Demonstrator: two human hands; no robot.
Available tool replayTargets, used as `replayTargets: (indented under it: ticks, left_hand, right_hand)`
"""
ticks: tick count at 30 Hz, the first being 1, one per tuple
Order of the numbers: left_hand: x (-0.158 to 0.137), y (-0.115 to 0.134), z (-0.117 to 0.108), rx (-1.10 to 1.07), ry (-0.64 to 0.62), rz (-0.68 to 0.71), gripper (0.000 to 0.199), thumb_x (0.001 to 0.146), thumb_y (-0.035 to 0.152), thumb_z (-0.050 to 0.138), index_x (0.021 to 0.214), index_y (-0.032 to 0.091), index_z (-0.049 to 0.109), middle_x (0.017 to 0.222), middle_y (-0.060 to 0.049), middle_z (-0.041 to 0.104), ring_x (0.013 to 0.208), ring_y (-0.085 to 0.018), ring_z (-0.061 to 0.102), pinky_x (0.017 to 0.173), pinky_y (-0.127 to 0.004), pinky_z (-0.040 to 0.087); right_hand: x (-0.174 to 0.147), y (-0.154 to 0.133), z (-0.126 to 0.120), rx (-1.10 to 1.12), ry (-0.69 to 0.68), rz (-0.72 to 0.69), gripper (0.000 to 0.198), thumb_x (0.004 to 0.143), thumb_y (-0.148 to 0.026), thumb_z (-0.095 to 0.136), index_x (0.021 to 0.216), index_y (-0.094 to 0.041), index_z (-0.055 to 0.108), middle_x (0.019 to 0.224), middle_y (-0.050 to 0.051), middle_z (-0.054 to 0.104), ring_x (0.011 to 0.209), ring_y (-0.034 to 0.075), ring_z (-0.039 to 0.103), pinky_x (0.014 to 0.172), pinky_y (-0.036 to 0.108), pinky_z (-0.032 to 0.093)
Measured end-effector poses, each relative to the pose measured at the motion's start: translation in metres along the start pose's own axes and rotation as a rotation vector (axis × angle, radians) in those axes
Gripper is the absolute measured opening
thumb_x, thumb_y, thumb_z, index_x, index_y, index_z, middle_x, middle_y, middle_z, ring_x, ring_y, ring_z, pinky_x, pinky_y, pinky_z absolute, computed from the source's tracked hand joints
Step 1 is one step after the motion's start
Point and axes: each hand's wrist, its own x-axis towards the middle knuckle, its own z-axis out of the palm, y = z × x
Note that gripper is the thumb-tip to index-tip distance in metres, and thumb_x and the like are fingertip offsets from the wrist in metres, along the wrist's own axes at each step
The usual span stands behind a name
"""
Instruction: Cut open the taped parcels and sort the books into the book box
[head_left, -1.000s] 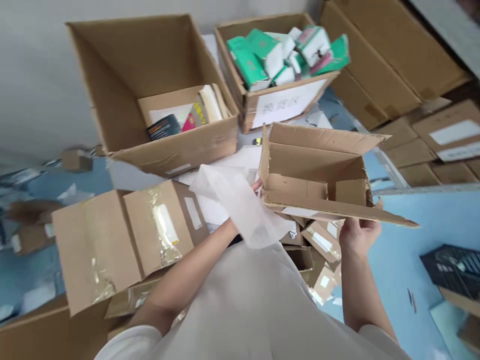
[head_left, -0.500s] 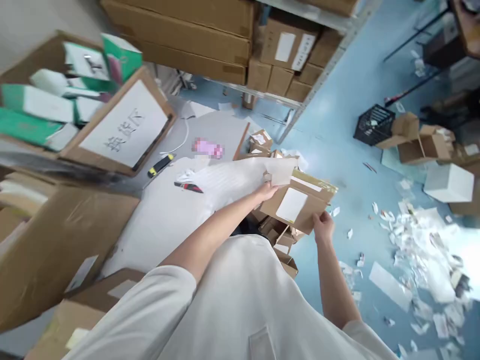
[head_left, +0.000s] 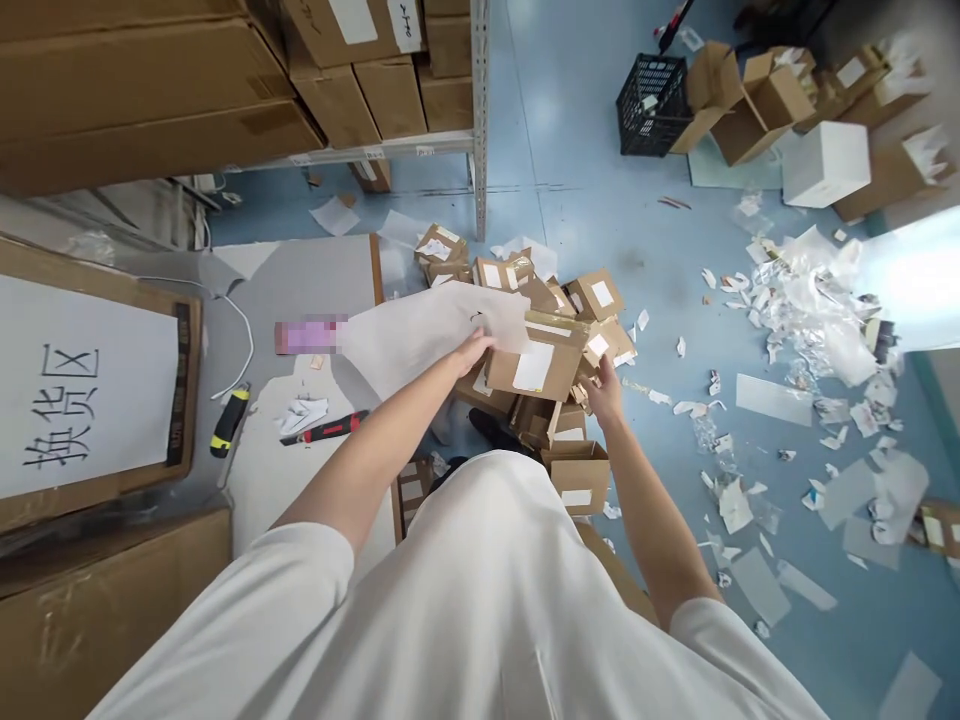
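Observation:
My left hand (head_left: 474, 352) is closed on a thin white packing sheet (head_left: 420, 335), which trails left over the table edge. The sheet's right end overlaps a flattish cardboard box (head_left: 551, 378) with a white label and tape along its top edge. Just right of that box is my right hand (head_left: 602, 392), its fingers apart and nothing visible in them. Beneath both hands lies a pile of small cardboard boxes (head_left: 594, 293), several with white labels. Whether the labelled box rests on the pile or is just above it, I cannot tell.
On the table (head_left: 262, 500) at left are a red-black cutter (head_left: 326, 428), a yellow-black cutter (head_left: 230, 422) and a blurred purple item (head_left: 306, 335). A shelf post (head_left: 481, 120) stands ahead. Paper and plastic scraps (head_left: 810, 300) litter the floor beside a black crate (head_left: 652, 105).
My right hand has come off the labelled box, which is lower over the pile. My left hand still grips the sheet. The view has turned right.

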Motion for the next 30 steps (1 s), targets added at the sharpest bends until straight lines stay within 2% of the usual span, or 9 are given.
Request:
replayTargets:
  ticks: [4,5,7,10,15,20,24,27,30]
  left_hand:
    - [-0.034,0.026,-0.046,-0.041,-0.125,0.005,0.068,0.066,0.031,0.066,0.131,0.021,0.049,0.138,-0.014,0.052,0.127,-0.025,0.051,0.104,-0.040,0.037]
    - [-0.046,0.030,-0.061,-0.046,-0.106,0.035,0.067,0.069,0.035,0.065,0.133,0.021,0.047,0.138,-0.014,0.052,0.125,-0.024,0.053,0.104,-0.040,0.038]
    - [-0.074,0.030,-0.092,-0.020,0.083,0.102,0.065,0.073,0.037,0.064,0.133,0.021,0.047,0.137,-0.013,0.054,0.124,-0.023,0.054,0.105,-0.040,0.037]
    - [-0.116,0.010,-0.131,-0.010,0.411,0.114,0.062,0.073,0.037,0.064,0.131,0.019,0.049,0.134,-0.014,0.056,0.124,-0.024,0.054,0.107,-0.043,0.036]
    - [-0.173,-0.041,-0.159,-0.026,0.582,0.044,0.060,0.072,0.044,0.067,0.125,0.020,0.053,0.130,-0.015,0.058,0.120,-0.026,0.056,0.106,-0.046,0.038]
    - [-0.232,-0.082,-0.147,-0.182,0.801,0.148,0.065,0.067,0.050,0.071,0.120,0.016,0.055,0.123,-0.016,0.062,0.115,-0.025,0.059,0.105,-0.045,0.040]
    - [-0.296,-0.115,-0.124,-0.265,1.101,0.165,0.056,0.074,0.049,0.066,0.119,0.017,0.056,0.119,-0.015,0.064,0.104,-0.025,0.063,0.097,-0.045,0.046]
    - [-0.356,-0.151,-0.095,-0.217,1.513,0.042,0.049,0.079,0.043,0.062,0.121,0.019,0.056,0.130,-0.015,0.056,0.123,-0.028,0.052,0.106,-0.046,0.037]
    - [-0.407,-0.188,-0.040,-0.290,1.973,-0.279,0.071,0.077,0.042,0.064,0.139,0.018,0.037,0.152,-0.017,0.030,0.144,-0.031,0.020,0.115,-0.050,0.020]
  right_hand:
    - [-0.008,0.007,0.006,-0.079,-0.051,0.046,0.085,0.066,-0.041,0.067,0.143,-0.021,0.038,0.142,0.017,0.046,0.119,0.031,0.055,0.091,0.047,0.050]
    - [-0.009,0.008,0.009,-0.106,-0.073,0.066,0.083,0.065,-0.041,0.068,0.141,-0.021,0.041,0.139,0.017,0.050,0.112,0.030,0.060,0.089,0.048,0.051]
    - [-0.006,0.005,0.018,-0.152,-0.113,0.092,0.077,0.064,-0.043,0.069,0.134,-0.020,0.048,0.131,0.017,0.056,0.099,0.028,0.065,0.086,0.048,0.052]
    - [0.005,-0.006,0.038,-0.116,-0.196,0.084,0.067,0.063,-0.044,0.069,0.124,-0.017,0.055,0.114,0.014,0.066,0.090,0.024,0.067,0.085,0.045,0.052]
    - [0.026,-0.040,0.082,-0.041,-0.289,0.021,0.055,0.067,-0.044,0.066,0.113,-0.014,0.060,0.100,0.012,0.069,0.078,0.021,0.067,0.079,0.042,0.054]
    - [0.024,-0.086,0.153,-0.099,-0.476,-0.171,0.044,0.073,-0.047,0.059,0.104,-0.015,0.060,0.093,0.011,0.070,0.075,0.019,0.066,0.077,0.041,0.054]
    - [-0.014,-0.127,0.244,-0.151,-0.864,-0.400,0.041,0.078,-0.048,0.055,0.103,-0.016,0.059,0.090,0.009,0.069,0.070,0.017,0.064,0.076,0.040,0.055]
    - [-0.086,-0.150,0.326,-0.218,-1.225,-0.611,0.040,0.080,-0.047,0.055,0.106,-0.017,0.059,0.090,0.009,0.069,0.075,0.019,0.065,0.077,0.040,0.054]
    - [-0.194,-0.158,0.386,-0.387,-1.677,-0.834,0.051,0.076,-0.046,0.063,0.118,-0.019,0.057,0.099,0.011,0.068,0.084,0.023,0.066,0.082,0.045,0.053]
